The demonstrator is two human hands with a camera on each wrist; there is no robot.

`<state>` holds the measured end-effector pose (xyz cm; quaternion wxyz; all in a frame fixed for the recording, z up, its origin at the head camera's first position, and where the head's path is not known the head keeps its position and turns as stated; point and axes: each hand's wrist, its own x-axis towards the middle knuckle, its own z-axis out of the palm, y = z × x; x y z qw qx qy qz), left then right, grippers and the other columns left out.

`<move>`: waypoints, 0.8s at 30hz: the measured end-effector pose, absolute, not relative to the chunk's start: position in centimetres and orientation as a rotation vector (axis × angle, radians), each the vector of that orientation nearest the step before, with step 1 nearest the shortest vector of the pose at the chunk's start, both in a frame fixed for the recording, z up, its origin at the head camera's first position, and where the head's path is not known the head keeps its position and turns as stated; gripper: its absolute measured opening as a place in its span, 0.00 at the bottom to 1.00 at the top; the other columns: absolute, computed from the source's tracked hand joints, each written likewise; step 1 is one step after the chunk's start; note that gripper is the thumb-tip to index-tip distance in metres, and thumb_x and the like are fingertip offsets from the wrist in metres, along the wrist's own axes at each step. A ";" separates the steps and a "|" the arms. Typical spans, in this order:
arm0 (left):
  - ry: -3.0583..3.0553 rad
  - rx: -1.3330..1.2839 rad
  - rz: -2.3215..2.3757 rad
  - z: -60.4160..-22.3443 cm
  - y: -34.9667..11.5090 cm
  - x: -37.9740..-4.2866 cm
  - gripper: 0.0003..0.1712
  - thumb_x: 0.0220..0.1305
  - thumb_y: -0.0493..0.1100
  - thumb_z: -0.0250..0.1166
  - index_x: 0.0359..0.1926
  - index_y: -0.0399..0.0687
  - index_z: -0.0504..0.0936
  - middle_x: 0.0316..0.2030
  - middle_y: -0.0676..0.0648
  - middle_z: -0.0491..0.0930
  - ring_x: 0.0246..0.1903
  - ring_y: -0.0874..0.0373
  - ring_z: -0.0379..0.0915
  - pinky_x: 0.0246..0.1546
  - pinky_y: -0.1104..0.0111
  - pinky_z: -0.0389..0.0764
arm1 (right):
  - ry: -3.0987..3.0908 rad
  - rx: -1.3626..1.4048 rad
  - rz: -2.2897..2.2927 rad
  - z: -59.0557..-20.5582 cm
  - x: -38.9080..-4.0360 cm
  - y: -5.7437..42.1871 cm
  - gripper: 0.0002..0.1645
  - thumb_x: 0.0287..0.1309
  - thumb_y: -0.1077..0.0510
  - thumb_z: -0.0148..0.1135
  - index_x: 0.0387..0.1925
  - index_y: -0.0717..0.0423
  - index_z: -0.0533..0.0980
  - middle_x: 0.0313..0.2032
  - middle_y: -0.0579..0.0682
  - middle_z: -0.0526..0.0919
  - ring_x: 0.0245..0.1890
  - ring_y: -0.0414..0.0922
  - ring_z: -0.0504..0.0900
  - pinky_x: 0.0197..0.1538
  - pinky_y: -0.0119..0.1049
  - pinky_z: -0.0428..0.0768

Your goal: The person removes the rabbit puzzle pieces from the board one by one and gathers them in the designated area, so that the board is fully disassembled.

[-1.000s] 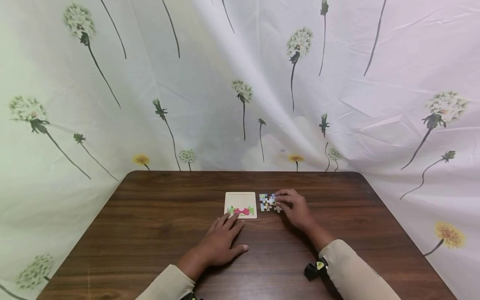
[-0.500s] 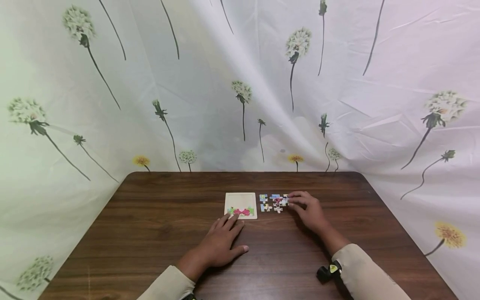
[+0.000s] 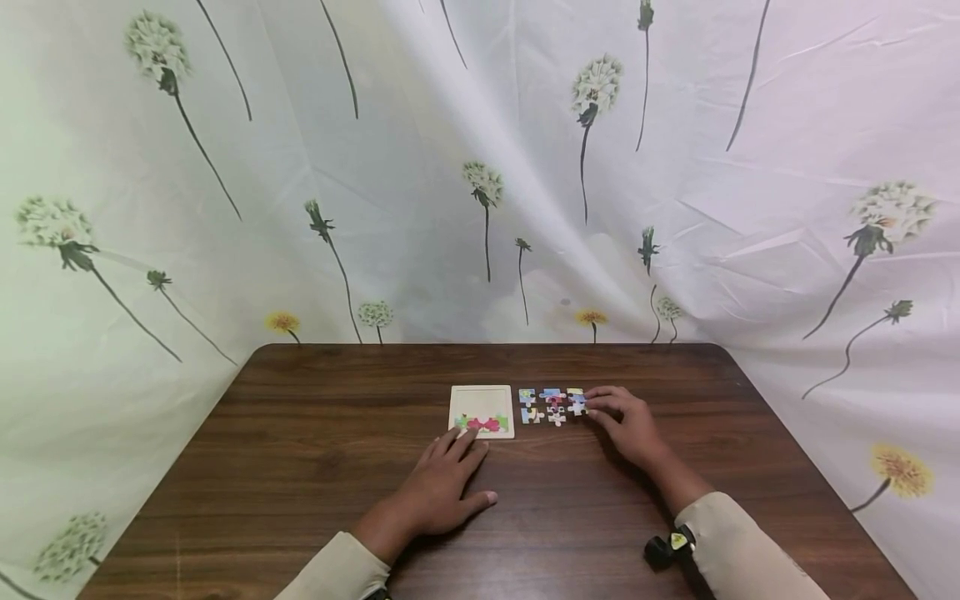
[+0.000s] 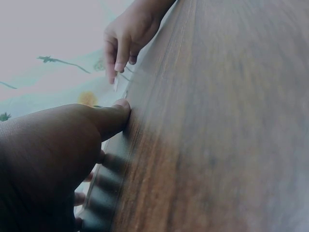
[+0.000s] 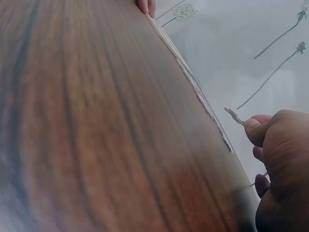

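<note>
My right hand [image 3: 633, 425] is beside a group of jigsaw pieces on the table. Thumb and fingers pinch one jigsaw piece [image 5: 234, 116], which shows raised off the table in the right wrist view. Several other pieces, such as a blue and red one [image 3: 552, 395] and a pale one [image 3: 532, 415], lie flat left of this hand. The flat left hand [image 3: 442, 483] has its fingertips on the near edge of a pale square puzzle tray [image 3: 480, 400]. Inside the tray, along its near side, sits a row of fitted pieces [image 3: 487, 424] with red and green print, partly covered by the fingers.
A dark brown wooden table [image 3: 315, 417] carries everything. Behind it hangs a white cloth [image 3: 420, 250] printed with dandelions. Each wrist wears a strap, and a small black camera [image 3: 660, 552] shows on the right one.
From over the middle of the loose pieces, my right hand has moved right, uncovering several of them. The left hand stays in place on the tray.
</note>
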<state>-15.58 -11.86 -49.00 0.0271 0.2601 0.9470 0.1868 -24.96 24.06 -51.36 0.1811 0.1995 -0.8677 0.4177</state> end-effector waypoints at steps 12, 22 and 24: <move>2.931 0.811 0.590 -49.0 -11.9 -15.5 0.44 0.76 0.66 0.65 0.80 0.42 0.72 0.83 0.36 0.63 0.84 0.30 0.52 0.80 0.32 0.59 | -2.534 0.554 1.106 -51.3 -25.0 24.2 0.10 0.66 0.69 0.74 0.46 0.56 0.92 0.54 0.52 0.91 0.57 0.55 0.87 0.58 0.38 0.86; 2.929 0.806 0.587 -49.0 -11.9 -15.5 0.44 0.76 0.66 0.64 0.80 0.43 0.71 0.83 0.36 0.62 0.84 0.31 0.52 0.81 0.32 0.59 | -2.577 0.586 1.058 -51.3 -24.9 24.1 0.10 0.66 0.68 0.75 0.46 0.57 0.92 0.55 0.53 0.91 0.57 0.54 0.86 0.60 0.45 0.86; 2.934 0.810 0.587 -49.0 -11.9 -15.5 0.44 0.76 0.65 0.65 0.80 0.43 0.72 0.83 0.36 0.63 0.84 0.31 0.52 0.81 0.32 0.59 | -2.583 0.595 1.042 -51.3 -25.0 24.2 0.10 0.66 0.68 0.75 0.46 0.58 0.92 0.55 0.53 0.92 0.57 0.54 0.86 0.60 0.47 0.86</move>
